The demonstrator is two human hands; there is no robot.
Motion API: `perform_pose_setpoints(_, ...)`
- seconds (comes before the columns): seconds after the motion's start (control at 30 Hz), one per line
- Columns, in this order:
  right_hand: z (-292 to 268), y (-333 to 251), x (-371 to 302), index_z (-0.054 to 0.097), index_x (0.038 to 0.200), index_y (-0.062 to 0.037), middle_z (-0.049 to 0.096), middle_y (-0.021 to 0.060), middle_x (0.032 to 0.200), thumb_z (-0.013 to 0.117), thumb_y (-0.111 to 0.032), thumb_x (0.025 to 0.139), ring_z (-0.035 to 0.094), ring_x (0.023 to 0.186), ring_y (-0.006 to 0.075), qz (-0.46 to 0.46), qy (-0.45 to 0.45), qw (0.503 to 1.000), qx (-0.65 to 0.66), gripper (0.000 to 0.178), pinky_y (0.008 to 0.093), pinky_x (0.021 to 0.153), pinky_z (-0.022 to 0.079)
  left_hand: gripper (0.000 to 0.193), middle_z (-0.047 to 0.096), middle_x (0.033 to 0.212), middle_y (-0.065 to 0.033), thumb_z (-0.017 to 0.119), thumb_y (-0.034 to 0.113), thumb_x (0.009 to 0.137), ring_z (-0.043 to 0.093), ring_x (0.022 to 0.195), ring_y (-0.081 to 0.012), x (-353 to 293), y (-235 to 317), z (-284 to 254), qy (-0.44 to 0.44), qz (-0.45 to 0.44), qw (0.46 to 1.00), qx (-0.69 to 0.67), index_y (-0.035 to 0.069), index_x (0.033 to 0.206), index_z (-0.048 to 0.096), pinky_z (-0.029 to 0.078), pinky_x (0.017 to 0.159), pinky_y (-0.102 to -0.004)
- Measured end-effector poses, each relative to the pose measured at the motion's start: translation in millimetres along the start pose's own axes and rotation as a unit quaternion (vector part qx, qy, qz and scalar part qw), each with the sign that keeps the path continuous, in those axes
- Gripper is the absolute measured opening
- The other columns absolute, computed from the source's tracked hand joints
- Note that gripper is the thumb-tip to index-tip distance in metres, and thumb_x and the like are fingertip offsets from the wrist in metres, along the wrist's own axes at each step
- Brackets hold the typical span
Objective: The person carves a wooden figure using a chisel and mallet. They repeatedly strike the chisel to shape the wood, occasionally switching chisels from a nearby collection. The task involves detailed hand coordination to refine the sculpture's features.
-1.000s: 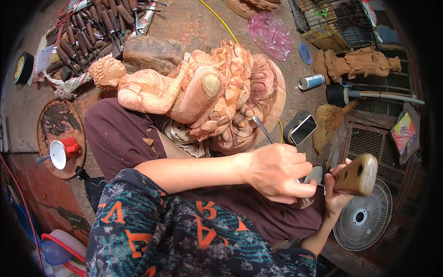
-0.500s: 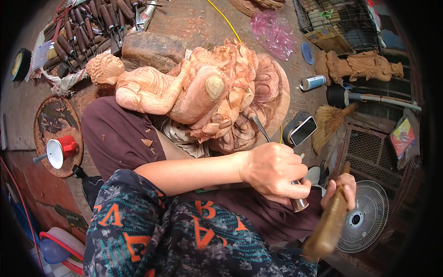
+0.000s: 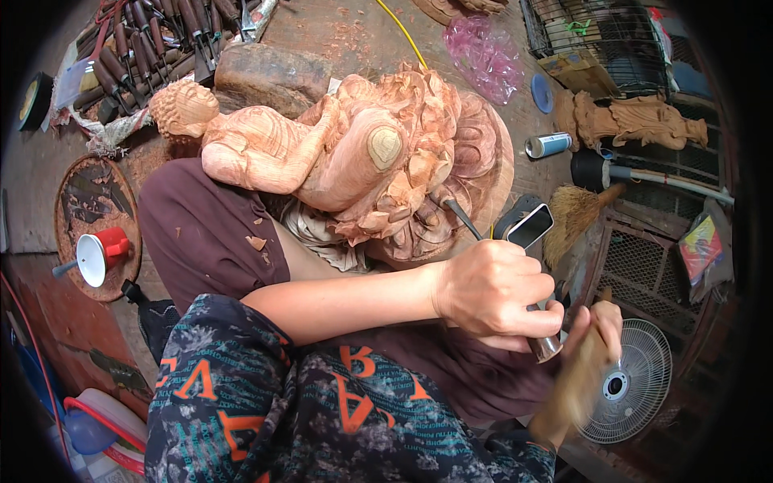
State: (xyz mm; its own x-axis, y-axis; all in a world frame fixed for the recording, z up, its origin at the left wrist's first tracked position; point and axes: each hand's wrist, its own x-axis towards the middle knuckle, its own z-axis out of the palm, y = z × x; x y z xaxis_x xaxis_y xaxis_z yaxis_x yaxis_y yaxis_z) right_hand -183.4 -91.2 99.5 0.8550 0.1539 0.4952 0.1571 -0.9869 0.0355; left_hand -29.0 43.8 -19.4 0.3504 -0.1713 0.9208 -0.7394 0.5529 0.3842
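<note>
A carved wooden figure [image 3: 266, 157] lies on its side across my lap, its curly-haired head to the left and its round petalled base [image 3: 495, 173] to the right. My left hand [image 3: 499, 290] is closed around a chisel [image 3: 463, 216]. The blade's tip meets the carving near the base, and the chisel's metal-capped butt points down and right out of my fist. In my right hand [image 3: 609, 324] is a wooden mallet [image 3: 572, 390], blurred by motion. The mallet's head hangs below the chisel's butt, apart from it.
Many wooden-handled carving tools [image 3: 145, 48] lie at the upper left. A wooden block [image 3: 274, 76] sits behind the figure. To the left, a red mug [image 3: 103, 256] rests on a round tray [image 3: 72, 193]. Right of the base are a phone [image 3: 530, 225], a can [image 3: 549, 145], a straw brush [image 3: 576, 213] and a fan [image 3: 644, 386].
My left hand and the chisel have shifted slightly right and down in view. The mallet remains in my right hand, its head swung a little. The figure appears slightly shifted.
</note>
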Motion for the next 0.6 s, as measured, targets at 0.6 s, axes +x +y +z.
perform_pose_setpoints(0.6, -9, -7, 8, 0.036, 0.122, -0.0036, 0.054, 0.0091, 0.081, 0.057, 0.009, 0.084, 0.051, 0.071, 0.0182, 0.160, -0.103, 0.982, -0.015, 0.045, 0.0337, 0.068, 0.044, 0.037, 0.040, 0.065, 0.0023, 0.066, 0.042, 0.060, 0.046, 0.052, -0.0129, 10, -3, 3, 0.072, -0.065, 0.995, 0.034, 0.015, 0.084, 0.059, 0.035, 0.044, -0.0278)
